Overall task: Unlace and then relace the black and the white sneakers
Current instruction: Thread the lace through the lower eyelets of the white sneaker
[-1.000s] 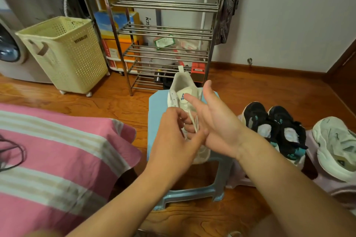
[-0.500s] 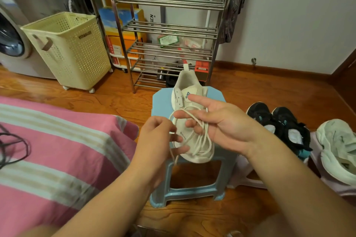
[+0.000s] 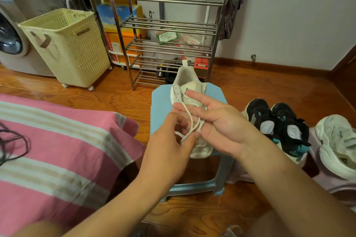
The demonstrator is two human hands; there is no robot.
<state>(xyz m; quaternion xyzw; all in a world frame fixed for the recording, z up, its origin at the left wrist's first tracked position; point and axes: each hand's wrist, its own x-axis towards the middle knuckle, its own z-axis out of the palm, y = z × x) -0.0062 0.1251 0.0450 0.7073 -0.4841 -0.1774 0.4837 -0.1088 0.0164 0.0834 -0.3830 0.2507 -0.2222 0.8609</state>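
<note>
While the white sneaker (image 3: 189, 90) sits on the stool (image 3: 159, 102), my L hand (image 3: 169, 152) pinches the lace (image 3: 192, 121) w/ curled fingers; R hand (image 3: 221, 123), fingers straight, has it looped around them.

We see a dim, warm-lit room with soft shadows under the blue stool (image 3: 189, 188). Faint glare sits on the wooden floor (image 3: 269, 86). Our wide lens bends the metal rack (image 3: 167, 25), and the pink striped blanket (image 3: 57, 159) blurs nearby.

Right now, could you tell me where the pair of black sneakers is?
In the head view, the black sneakers sit side by side on the floor at right, between the blue stool and a white sneaker.
</note>
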